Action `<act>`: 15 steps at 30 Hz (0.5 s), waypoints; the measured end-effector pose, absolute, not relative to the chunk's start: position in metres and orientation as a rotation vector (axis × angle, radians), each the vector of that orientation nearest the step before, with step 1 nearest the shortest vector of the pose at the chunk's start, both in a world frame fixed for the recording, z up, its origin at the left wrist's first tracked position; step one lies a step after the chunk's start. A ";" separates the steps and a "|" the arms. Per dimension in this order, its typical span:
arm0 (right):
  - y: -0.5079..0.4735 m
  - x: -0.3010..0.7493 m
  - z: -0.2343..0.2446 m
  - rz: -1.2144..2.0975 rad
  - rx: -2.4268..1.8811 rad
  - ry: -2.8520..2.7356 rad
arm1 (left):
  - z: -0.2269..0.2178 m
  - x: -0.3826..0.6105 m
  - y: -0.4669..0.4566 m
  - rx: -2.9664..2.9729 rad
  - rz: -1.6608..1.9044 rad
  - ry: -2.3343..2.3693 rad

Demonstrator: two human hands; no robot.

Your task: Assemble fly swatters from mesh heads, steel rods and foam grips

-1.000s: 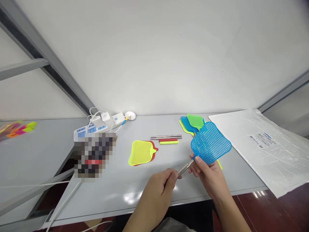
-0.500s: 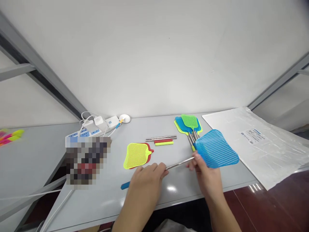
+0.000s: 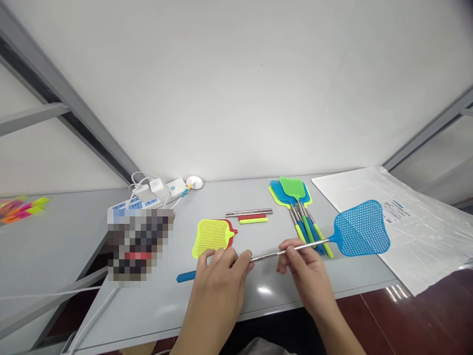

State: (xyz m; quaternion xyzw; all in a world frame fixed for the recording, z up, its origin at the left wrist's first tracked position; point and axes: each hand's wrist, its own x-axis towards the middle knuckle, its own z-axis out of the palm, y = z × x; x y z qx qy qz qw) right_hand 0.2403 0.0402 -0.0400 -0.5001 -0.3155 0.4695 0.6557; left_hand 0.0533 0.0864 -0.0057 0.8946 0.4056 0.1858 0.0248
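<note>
Both hands hold one blue fly swatter (image 3: 362,229), whose metal rod runs almost level across the table front. My left hand (image 3: 223,276) is closed over the rod near the blue grip (image 3: 185,276), which sticks out to the left. Thumb and fingers of my right hand (image 3: 308,271) pinch the rod nearer the swatter's head. Behind my left hand lie a yellow swatter head (image 3: 212,235) and a red swatter head (image 3: 232,229) beneath it. Metal rods (image 3: 249,213) rest beside a red grip (image 3: 252,217) and a yellow grip (image 3: 253,220).
A pile of complete swatters (image 3: 293,188) lies beyond my right hand. On the right, a white plastic-wrapped sheet (image 3: 410,236) overhangs the table edge. A power strip (image 3: 148,199) with cables and a blurred-out object (image 3: 142,246) occupy the left.
The blue swatter head has moved to the right, away from my right hand, and a longer stretch of rod shows. My right hand now grips the rod lower down, away from the head.
</note>
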 end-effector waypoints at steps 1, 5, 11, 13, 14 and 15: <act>0.040 0.233 -0.041 1.111 -1.127 -0.768 | -0.006 0.053 0.086 2.755 0.566 1.240; 0.042 0.227 -0.037 1.155 -0.989 -0.672 | -0.008 0.043 0.086 2.711 0.559 1.264; 0.051 0.265 -0.024 0.868 -0.939 -0.431 | -0.017 0.021 0.088 2.685 0.563 1.345; 0.054 0.269 -0.022 0.835 -1.007 -0.434 | -0.018 0.021 0.088 2.691 0.573 1.356; 0.056 0.269 -0.022 0.847 -1.032 -0.442 | -0.019 0.023 0.089 2.700 0.589 1.350; 0.057 0.267 -0.022 0.874 -1.043 -0.454 | -0.019 0.024 0.089 2.708 0.604 1.341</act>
